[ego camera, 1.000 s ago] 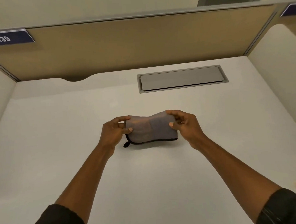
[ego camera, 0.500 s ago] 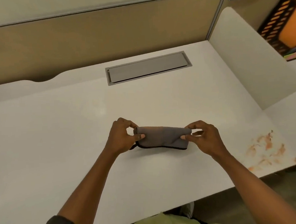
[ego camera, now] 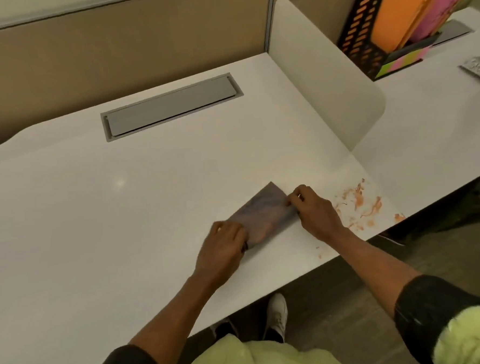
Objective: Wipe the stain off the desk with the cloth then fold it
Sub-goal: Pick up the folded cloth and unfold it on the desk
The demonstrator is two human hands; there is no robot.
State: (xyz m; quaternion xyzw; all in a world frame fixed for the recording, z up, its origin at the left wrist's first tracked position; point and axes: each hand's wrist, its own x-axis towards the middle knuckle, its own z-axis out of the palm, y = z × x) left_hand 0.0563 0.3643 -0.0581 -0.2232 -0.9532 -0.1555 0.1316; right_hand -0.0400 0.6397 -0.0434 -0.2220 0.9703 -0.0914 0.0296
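A grey folded cloth (ego camera: pixel 265 217) lies flat on the white desk (ego camera: pixel 123 217), with an orange smear on its upper face. My left hand (ego camera: pixel 223 250) pinches its near-left end and my right hand (ego camera: pixel 312 208) pinches its far-right end. An orange stain (ego camera: pixel 359 204) is smeared over the desk's front right corner, just right of my right hand. The cloth does not touch the stain.
A grey cable hatch (ego camera: pixel 169 106) is set into the desk's back. A white rounded divider (ego camera: pixel 325 72) stands on the right. Beyond it are a black file rack (ego camera: pixel 364 33) with coloured folders and a silver object (ego camera: pixel 479 67). The desk's front edge runs close below my hands.
The cloth and both hands have moved right, toward the stain. The cloth has turned to a diagonal and now lies flatter. The camera has swung right and down.
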